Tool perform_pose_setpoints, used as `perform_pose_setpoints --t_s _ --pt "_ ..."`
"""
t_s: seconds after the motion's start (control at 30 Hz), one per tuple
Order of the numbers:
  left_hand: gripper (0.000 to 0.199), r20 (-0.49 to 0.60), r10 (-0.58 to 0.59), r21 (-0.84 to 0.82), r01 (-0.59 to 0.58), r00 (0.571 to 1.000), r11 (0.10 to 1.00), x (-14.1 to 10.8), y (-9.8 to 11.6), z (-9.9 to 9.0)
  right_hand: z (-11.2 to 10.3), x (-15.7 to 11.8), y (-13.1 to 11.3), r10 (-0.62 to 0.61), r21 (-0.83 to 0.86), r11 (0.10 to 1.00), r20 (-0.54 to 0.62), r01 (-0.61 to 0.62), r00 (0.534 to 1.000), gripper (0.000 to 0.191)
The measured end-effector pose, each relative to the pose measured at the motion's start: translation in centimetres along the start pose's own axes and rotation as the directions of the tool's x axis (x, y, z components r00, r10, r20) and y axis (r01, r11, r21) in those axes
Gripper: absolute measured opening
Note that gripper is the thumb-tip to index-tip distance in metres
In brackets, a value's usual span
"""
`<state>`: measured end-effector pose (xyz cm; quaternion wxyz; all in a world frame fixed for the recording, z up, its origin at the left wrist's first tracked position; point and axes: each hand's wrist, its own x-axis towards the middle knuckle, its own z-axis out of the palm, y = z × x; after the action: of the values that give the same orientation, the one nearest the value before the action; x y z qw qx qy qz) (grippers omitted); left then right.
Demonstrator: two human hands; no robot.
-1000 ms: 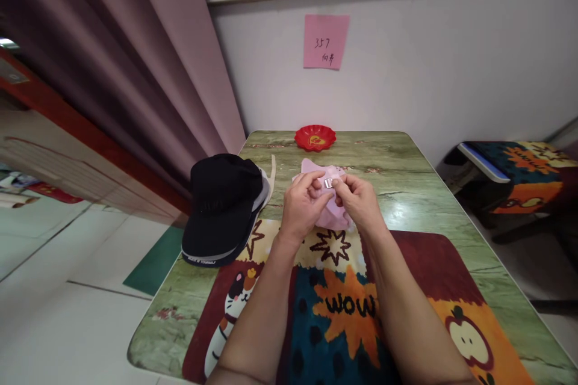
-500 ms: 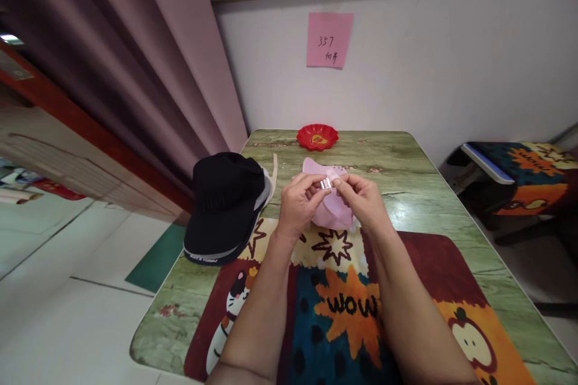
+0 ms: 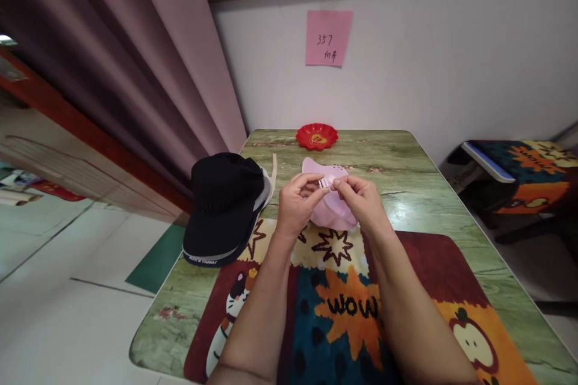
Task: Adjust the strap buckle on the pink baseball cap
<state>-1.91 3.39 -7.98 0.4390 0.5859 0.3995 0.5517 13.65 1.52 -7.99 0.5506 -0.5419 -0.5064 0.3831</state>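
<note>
A silvery buckle [image 3: 324,183] sits between the thumb and forefinger of my left hand [image 3: 298,200]. My right hand [image 3: 360,195] is closed in a pinch on the pink strap [image 3: 332,180] just to the right of the buckle. Below and behind both hands lies the soft pink cap [image 3: 333,214], partly covered by my fingers. Left of my left hand rests a black cap [image 3: 228,189], its brim with a grey edge and white lettering pointing toward me. A pale strap [image 3: 274,169] sticks up at its back.
A red scalloped dish [image 3: 316,136] stands at the back of the green wood-patterned table [image 3: 433,204]. Under my forearms lies a colourful mat [image 3: 334,307]. A pink note [image 3: 329,38] hangs on the wall, a curtain [image 3: 180,42] at left. At right is a stool [image 3: 528,174].
Both hands stay nearly in place. The buckle has tilted and shifted slightly left in my left fingers, and my right fingertips have moved a little on the strap.
</note>
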Motion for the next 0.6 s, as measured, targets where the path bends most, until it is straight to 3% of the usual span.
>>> perform_pose_setpoints --t_s 0.37,0.6 --pt "0.031 0.080 -0.121 -0.200 0.135 0.989 0.971 -0.2 0.9 0.0 0.1 -0.3 -0.9 0.023 0.087 0.996 0.120 -0.034 0.992 0.034" --pt "0.033 0.119 -0.135 -0.232 0.160 0.984 0.959 -0.1 0.7 -0.3 -0.2 -0.5 -1.4 0.047 0.080 0.995 0.210 -0.065 0.977 0.036"
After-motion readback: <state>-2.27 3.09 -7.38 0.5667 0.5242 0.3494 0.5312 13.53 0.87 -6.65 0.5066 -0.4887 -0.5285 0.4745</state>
